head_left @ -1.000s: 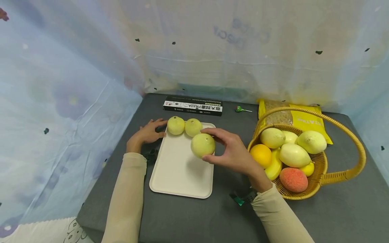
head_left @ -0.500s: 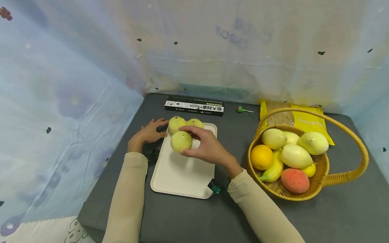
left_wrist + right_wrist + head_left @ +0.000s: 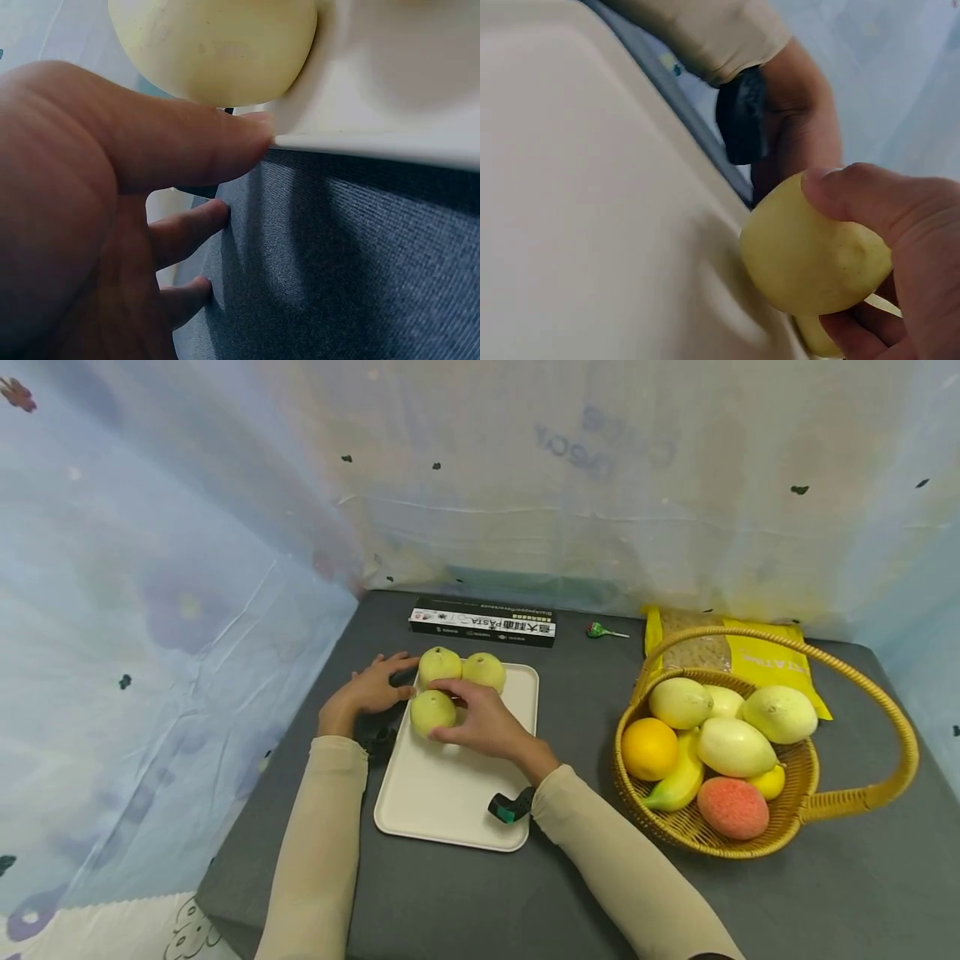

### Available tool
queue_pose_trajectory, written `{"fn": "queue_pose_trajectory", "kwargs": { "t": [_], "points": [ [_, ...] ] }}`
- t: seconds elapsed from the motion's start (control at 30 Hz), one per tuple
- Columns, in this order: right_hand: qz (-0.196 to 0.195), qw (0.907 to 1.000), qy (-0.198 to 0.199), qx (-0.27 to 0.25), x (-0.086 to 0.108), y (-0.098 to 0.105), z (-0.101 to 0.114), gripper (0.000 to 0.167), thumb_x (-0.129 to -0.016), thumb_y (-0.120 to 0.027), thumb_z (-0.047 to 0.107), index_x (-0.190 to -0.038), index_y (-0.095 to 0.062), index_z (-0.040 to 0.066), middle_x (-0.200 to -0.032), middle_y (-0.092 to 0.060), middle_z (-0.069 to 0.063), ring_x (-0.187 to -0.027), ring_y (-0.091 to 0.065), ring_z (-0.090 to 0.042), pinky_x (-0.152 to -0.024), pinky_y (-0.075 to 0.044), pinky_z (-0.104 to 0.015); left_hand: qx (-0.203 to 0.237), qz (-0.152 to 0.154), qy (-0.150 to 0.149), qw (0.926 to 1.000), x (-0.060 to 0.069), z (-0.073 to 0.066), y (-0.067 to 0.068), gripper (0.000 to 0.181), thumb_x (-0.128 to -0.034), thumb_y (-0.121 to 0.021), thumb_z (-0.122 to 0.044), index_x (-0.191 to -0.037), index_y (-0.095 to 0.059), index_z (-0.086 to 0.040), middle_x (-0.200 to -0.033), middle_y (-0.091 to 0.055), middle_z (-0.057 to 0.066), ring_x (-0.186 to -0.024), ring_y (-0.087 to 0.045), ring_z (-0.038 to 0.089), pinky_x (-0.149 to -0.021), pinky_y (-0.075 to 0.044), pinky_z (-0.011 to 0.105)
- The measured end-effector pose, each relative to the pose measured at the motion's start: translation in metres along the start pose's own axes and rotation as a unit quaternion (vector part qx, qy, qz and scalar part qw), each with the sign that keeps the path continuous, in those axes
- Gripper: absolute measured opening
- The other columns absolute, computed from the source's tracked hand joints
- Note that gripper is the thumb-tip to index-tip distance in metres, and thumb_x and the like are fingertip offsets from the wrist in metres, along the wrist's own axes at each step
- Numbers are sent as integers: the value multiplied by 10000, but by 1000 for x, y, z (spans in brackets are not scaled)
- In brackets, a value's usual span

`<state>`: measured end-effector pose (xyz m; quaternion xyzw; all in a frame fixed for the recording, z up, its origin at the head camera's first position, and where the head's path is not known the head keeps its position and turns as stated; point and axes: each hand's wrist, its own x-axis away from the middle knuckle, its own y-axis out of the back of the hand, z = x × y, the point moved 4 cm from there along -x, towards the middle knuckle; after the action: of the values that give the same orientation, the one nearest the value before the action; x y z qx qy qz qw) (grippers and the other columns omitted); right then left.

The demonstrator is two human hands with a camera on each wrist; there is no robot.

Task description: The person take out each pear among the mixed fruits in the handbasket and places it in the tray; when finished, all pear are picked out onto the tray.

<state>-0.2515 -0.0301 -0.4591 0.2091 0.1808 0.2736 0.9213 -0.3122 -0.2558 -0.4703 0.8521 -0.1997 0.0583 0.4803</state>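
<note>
My right hand (image 3: 487, 724) grips a pale yellow-green round fruit (image 3: 432, 713) over the left side of the white tray (image 3: 450, 802); the right wrist view shows thumb and fingers around this fruit (image 3: 810, 251). Two similar fruits, one at the tray's back left corner (image 3: 439, 667) and one beside it (image 3: 484, 671), stand just behind. At the tray's left edge rests my left hand (image 3: 369, 691), fingers spread. In the left wrist view its thumb (image 3: 202, 142) touches the tray rim (image 3: 375, 142), close to a fruit (image 3: 217, 45).
A wicker basket (image 3: 806, 785) of mixed fruit, with a tall handle, stands to the right. Behind it lies a yellow pasta bag (image 3: 772, 662). A black and white pasta box (image 3: 482, 622) and a green lollipop (image 3: 596, 630) lie at the back of the grey table (image 3: 450, 902).
My right hand has carried its fruit leftward across the tray and lower, near the left edge in front of the other two. My left hand has stayed at the tray's side.
</note>
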Motion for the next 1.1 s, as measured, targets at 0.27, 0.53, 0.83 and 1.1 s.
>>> {"fn": "queue_pose_trajectory", "kwargs": {
  "t": [0.27,0.53,0.83,1.1],
  "points": [
    [-159,9990,322,251,-4,-6,-5,734,-872,-957,146,-1519,-632,30,-1535,-655,-97,-1421,-633,-254,-1171,-549,-391,-75,-27,-78,9999,-1,-6,-1,679,-1117,-607,-304,-1741,-353,-224,-1839,-173,169,-1686,11,535,-1199,44,911],
    [-398,9943,458,875,7,0,6,774,-866,-966,237,-1537,-613,78,-1556,-641,-72,-1439,-615,-232,-1173,-545,-398,-57,-7,-22,10000,-2,-6,-1,683,-1113,-608,-308,-1740,-353,-222,-1841,-171,163,-1690,17,524,-1206,48,904],
    [-257,9963,556,596,65,37,34,844,-839,-984,355,-1579,-603,213,-1604,-606,41,-1473,-588,-182,-1205,-520,-449,-24,27,111,9999,-3,-2,1,684,-1116,-606,-299,-1743,-346,-212,-1843,-152,171,-1689,46,525,-1200,80,901],
    [-367,9974,627,-1,136,91,48,854,-809,-1004,162,-1571,-618,174,-1581,-640,-24,-1439,-628,-215,-1229,-485,-326,20,83,58,9999,-4,2,-1,686,-1124,-605,-303,-1747,-334,-209,-1846,-140,167,-1687,55,527,-1190,94,906]
  ]
}}
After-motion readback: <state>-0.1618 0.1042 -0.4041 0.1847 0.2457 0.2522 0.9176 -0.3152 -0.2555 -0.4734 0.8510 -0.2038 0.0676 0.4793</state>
